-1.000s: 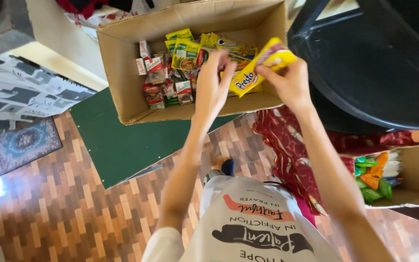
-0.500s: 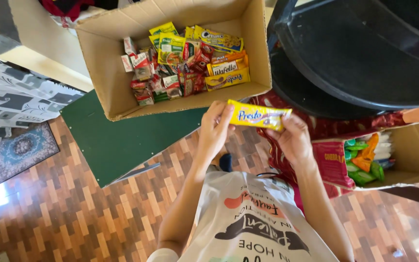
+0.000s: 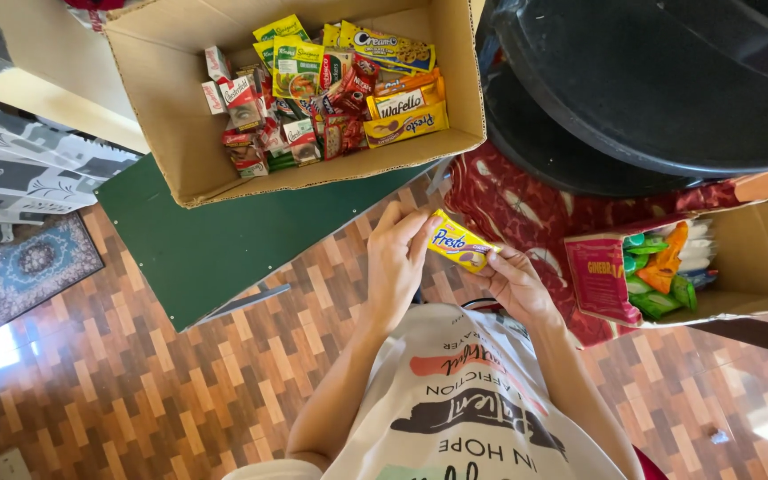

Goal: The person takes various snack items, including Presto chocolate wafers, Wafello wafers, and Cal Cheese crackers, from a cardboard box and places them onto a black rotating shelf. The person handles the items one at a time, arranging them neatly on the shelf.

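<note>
Both hands are now holding the yellow snack pack (image 3: 460,246) near the chest, left hand (image 3: 396,264) and right hand (image 3: 516,284) each clamped on an end; it is coming away from the far cardboard box (image 3: 180,151), out of the stock.

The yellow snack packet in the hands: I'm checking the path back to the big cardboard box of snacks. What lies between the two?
In the head view, only the green board's edge and bare wood-pattern floor lie between the yellow snack packet and the big cardboard box.
</note>
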